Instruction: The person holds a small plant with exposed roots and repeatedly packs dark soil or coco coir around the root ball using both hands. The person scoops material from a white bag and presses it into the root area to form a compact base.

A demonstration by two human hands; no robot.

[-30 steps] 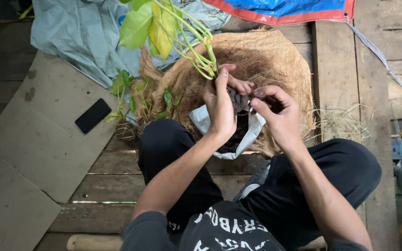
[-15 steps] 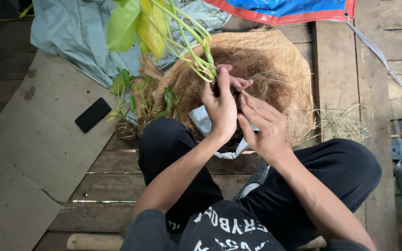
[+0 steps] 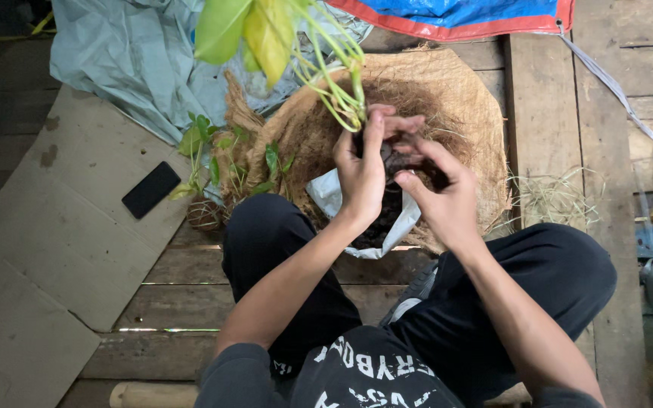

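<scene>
Both my hands together over the brown fibre mat (image 3: 462,83), left hand (image 3: 363,170) gripping the plant (image 3: 341,91) at its base, right hand (image 3: 447,200) fingers seemingly pressing its dark soil ball (image 3: 400,160), white bag (image 3: 398,227) beneath.

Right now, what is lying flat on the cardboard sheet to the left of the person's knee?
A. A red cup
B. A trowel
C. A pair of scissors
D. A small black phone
D: a small black phone lies flat on the cardboard sheet, left of the small leafy plants; no scissors, trowel or cup shows there.
</scene>
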